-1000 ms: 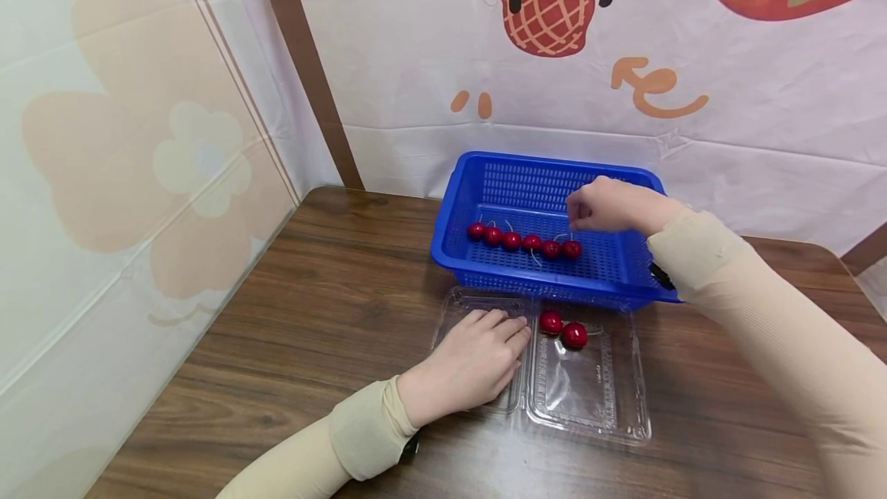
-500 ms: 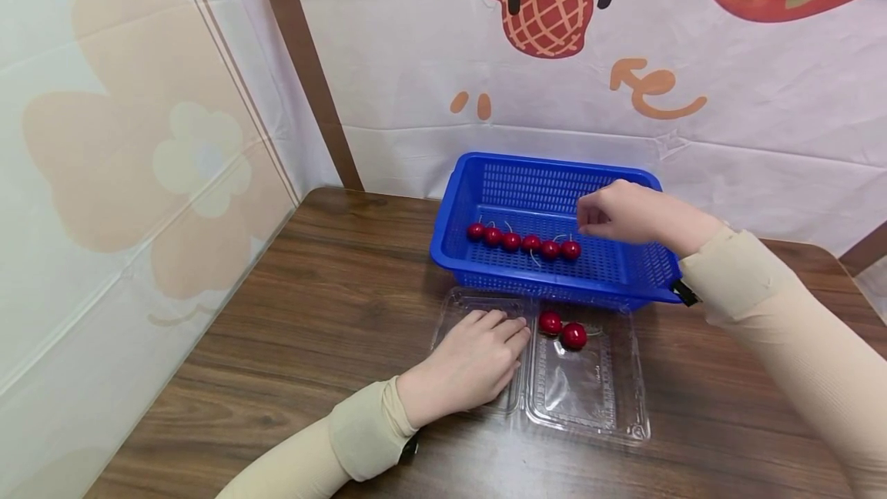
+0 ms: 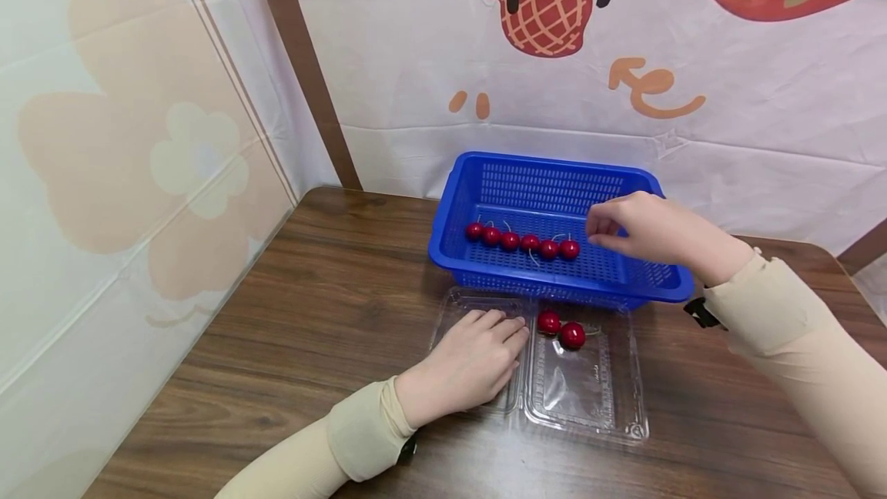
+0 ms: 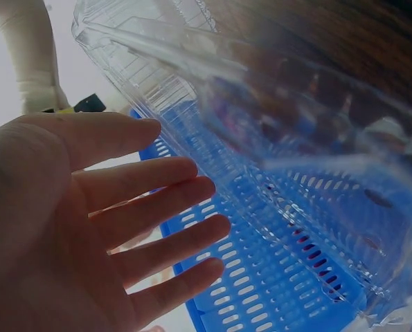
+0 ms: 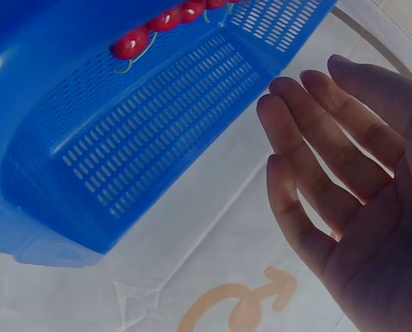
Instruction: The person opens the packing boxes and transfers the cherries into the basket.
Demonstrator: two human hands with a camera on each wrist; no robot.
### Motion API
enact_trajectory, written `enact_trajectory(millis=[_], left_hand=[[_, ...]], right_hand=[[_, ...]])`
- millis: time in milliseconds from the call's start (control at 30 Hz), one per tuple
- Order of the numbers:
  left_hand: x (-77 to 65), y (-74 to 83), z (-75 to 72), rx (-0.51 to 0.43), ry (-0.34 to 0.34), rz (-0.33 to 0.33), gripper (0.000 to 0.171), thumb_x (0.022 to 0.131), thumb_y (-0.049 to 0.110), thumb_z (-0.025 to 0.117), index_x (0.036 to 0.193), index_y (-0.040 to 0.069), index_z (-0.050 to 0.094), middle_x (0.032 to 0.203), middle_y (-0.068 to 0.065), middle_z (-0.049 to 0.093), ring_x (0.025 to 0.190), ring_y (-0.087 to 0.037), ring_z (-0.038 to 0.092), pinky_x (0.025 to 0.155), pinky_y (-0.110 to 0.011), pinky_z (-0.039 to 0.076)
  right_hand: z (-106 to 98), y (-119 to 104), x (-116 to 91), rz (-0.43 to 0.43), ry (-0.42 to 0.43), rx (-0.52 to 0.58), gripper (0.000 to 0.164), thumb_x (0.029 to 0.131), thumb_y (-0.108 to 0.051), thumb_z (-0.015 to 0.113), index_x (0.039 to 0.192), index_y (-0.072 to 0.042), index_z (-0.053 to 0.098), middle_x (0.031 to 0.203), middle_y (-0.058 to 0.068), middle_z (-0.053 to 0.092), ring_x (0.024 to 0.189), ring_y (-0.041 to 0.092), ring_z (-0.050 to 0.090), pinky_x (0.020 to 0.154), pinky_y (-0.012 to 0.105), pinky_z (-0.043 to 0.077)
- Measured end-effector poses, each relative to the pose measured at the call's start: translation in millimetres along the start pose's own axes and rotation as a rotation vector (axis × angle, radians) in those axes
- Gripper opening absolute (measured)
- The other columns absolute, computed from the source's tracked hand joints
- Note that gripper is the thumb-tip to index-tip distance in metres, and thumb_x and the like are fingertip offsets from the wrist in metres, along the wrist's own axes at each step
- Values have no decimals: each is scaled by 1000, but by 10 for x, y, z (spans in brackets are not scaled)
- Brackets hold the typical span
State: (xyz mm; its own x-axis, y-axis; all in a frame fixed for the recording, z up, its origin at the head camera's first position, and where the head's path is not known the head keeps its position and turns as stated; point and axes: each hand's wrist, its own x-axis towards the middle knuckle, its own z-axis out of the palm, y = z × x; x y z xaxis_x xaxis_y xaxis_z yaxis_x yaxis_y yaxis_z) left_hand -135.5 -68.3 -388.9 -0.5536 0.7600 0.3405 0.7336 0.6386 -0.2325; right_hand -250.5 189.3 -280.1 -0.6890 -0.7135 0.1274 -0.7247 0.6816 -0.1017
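My left hand (image 3: 471, 364) rests on the left half of a clear plastic clamshell box (image 3: 589, 414), its fingers close to the hinge. In the left wrist view its fingers (image 4: 171, 228) are extended, with nothing gripped. Two red cherries (image 3: 572, 335) lie at the far end of the box's right half. Behind it stands a blue plastic basket (image 3: 443, 245) with a row of several cherries (image 3: 530, 242) on its floor. Over the basket's right part hovers my right hand (image 3: 644, 229), just right of the row. The right wrist view shows its fingers (image 5: 289, 131) loosely bent and holding nothing.
The wooden table (image 3: 277, 368) extends left and right of the box. A printed cloth (image 3: 388, 60) hangs directly behind the basket, and another cloth (image 3: 138, 175) borders the table on the left. The basket's front wall stands close behind the box.
My right hand has moved right and slightly toward me, away from the cherry row, and its fingers have loosened. The left hand and the cherries have stayed in place.
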Motion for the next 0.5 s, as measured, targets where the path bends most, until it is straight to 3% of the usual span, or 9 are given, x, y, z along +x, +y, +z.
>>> enact_trajectory(millis=[500], left_hand=[[2, 0, 2, -4, -2, -1, 40, 85, 31, 55, 118, 10, 63, 117, -2, 64, 104, -20, 54, 83, -33, 46]], right_hand=[[91, -141, -193, -35, 108, -23, 4, 81, -18, 67, 83, -19, 65, 77, -7, 65, 72, 7, 59, 63, 35, 54]])
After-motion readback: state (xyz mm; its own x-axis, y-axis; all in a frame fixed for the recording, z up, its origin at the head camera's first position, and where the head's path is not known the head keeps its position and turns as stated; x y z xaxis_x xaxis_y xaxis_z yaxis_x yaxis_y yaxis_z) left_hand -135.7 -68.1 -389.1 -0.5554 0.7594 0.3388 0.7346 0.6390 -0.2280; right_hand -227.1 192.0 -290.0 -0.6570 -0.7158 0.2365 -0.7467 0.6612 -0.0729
